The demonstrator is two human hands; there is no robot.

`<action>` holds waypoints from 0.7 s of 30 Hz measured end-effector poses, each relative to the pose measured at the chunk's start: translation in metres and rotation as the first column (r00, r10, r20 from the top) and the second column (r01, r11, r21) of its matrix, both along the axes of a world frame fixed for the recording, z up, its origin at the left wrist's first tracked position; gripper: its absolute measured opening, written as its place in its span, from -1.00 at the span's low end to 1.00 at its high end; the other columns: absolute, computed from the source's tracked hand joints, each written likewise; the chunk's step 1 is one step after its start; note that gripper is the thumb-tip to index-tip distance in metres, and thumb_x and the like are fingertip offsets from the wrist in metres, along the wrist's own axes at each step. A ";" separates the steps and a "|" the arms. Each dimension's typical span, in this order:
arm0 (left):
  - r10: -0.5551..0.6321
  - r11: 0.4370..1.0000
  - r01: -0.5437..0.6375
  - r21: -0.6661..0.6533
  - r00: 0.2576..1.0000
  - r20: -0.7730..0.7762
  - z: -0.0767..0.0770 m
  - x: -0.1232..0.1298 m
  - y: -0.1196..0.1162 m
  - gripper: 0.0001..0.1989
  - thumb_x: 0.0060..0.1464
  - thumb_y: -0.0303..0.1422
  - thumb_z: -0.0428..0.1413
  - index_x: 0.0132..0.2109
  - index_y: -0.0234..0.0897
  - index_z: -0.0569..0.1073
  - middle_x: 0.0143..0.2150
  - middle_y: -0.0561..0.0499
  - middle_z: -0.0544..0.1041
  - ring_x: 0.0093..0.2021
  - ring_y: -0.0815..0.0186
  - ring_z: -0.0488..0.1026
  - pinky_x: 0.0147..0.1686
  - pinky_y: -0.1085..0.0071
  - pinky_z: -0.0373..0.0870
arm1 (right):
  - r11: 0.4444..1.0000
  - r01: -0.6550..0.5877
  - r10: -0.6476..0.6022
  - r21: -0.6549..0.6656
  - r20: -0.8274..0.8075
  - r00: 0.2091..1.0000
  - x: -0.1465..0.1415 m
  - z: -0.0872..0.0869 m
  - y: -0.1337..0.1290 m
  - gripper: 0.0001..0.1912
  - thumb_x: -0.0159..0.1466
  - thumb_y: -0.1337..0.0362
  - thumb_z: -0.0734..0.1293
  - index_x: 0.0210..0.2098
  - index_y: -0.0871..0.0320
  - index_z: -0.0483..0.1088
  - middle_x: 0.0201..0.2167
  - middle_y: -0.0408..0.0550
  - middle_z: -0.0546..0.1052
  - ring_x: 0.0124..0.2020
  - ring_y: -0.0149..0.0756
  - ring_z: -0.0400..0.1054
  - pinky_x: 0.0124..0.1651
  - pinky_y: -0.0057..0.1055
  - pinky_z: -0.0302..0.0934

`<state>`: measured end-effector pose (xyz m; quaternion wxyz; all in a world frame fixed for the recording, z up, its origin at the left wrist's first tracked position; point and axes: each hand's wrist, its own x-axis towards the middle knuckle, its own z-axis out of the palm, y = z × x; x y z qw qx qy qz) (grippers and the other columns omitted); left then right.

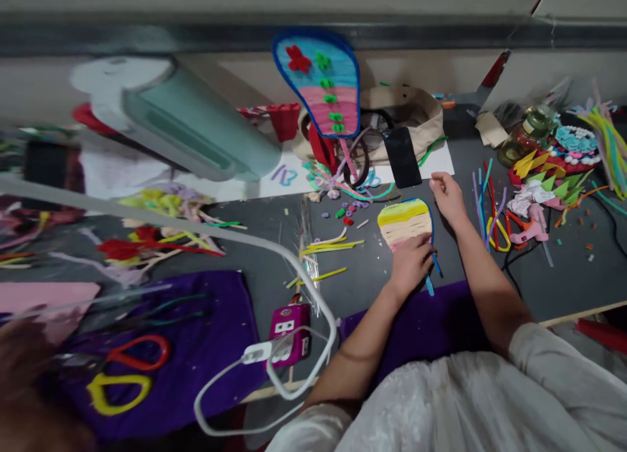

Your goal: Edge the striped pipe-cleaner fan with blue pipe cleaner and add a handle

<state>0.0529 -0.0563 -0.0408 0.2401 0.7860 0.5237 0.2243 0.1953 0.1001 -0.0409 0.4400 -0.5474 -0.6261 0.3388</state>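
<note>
A small fan-shaped craft piece (pixel 402 225) lies on the dark table, with yellow, cream and pink bands and a blue pipe-cleaner edge along its top and right side. My left hand (pixel 414 261) is closed over its narrow lower end, fingers curled on it. Loose blue ends (pixel 430 285) stick out below that hand. Just right of the piece, my right hand (pixel 447 197) is raised a little, its fingers curled together; whatever is in them cannot be made out. A black phone (pixel 402 157) lies beyond it.
A finished fan (pixel 326 80) stands behind. Pipe cleaners (pixel 484 197), a pink glue gun (pixel 533 226) and a glass jar (pixel 531 132) lie right. Left are a white cable (pixel 274 246), a magenta power strip (pixel 294 334) and scissors (pixel 120 393). Another person's blurred hand (pixel 29 373) shows lower left.
</note>
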 end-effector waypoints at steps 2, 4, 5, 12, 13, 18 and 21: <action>0.005 1.000 -0.005 -0.008 1.000 0.014 0.000 0.000 0.000 -0.83 0.22 -0.45 0.14 -0.11 -0.22 0.61 0.21 -0.12 0.52 0.16 0.14 0.48 0.14 0.18 0.45 | 0.998 0.009 -0.014 -0.058 -0.088 0.996 -0.012 0.000 0.028 -0.67 0.30 0.03 0.29 -0.06 0.08 0.43 -0.10 0.02 0.60 -0.06 -0.17 0.48 0.10 -0.17 0.35; 0.012 1.000 -0.011 -0.013 1.000 0.023 0.000 -0.001 -0.001 -0.84 0.22 -0.45 0.14 -0.11 -0.23 0.61 0.21 -0.13 0.52 0.17 0.13 0.47 0.15 0.16 0.45 | 0.984 0.038 -0.061 -0.173 -0.130 0.990 -0.024 0.000 0.052 -0.71 0.29 0.04 0.29 -0.10 0.05 0.43 -0.11 -0.01 0.60 -0.01 -0.19 0.45 0.11 -0.22 0.33; 0.007 1.000 -0.007 -0.019 1.000 0.023 0.000 -0.001 -0.001 -0.84 0.21 -0.45 0.14 -0.11 -0.23 0.61 0.21 -0.13 0.52 0.17 0.11 0.48 0.14 0.15 0.45 | 0.979 0.045 -0.073 -0.200 -0.132 0.989 -0.030 0.001 0.062 -0.73 0.29 0.05 0.28 -0.12 0.05 0.44 -0.12 -0.01 0.60 0.01 -0.19 0.44 0.12 -0.23 0.33; 0.013 0.999 -0.011 -0.047 0.999 0.032 -0.004 -0.004 0.001 -0.81 0.15 -0.49 0.17 -0.12 -0.20 0.62 0.21 -0.10 0.53 0.17 0.11 0.49 0.15 0.16 0.44 | 0.948 0.068 -0.105 -0.312 -0.102 0.989 -0.056 0.005 0.099 -0.83 0.12 0.18 0.42 -0.44 0.05 0.33 -0.23 0.03 0.61 0.08 -0.05 0.44 0.17 -0.14 0.29; 0.019 0.999 -0.017 -0.049 0.999 0.031 -0.004 -0.004 0.001 -0.80 0.15 -0.50 0.17 -0.12 -0.20 0.62 0.21 -0.10 0.53 0.17 0.11 0.49 0.15 0.16 0.43 | 0.941 0.078 -0.119 -0.328 -0.107 0.987 -0.058 0.005 0.100 -0.82 0.10 0.22 0.42 -0.47 0.04 0.31 -0.24 0.04 0.61 0.08 -0.05 0.43 0.16 -0.16 0.29; 0.011 0.999 -0.010 -0.048 1.000 0.023 -0.005 -0.005 0.000 -0.79 0.12 -0.51 0.18 -0.12 -0.19 0.62 0.21 -0.09 0.53 0.18 0.12 0.49 0.16 0.18 0.43 | 0.909 0.056 -0.166 -0.413 -0.235 0.958 -0.059 0.008 0.106 -0.84 0.06 0.33 0.39 -0.55 0.06 0.32 -0.52 -0.14 0.52 -0.13 -0.14 0.49 -0.02 -0.28 0.37; 0.011 0.999 -0.010 -0.046 1.000 0.013 -0.006 -0.005 0.000 -0.79 0.12 -0.50 0.18 -0.11 -0.18 0.62 0.22 -0.08 0.53 0.18 0.11 0.49 0.15 0.17 0.43 | 0.883 -0.022 -0.180 -0.468 -0.382 0.906 -0.054 0.012 0.107 -0.90 0.09 0.34 0.37 -0.51 0.10 0.35 -0.63 -0.22 0.44 -0.35 -0.22 0.47 -0.18 -0.32 0.41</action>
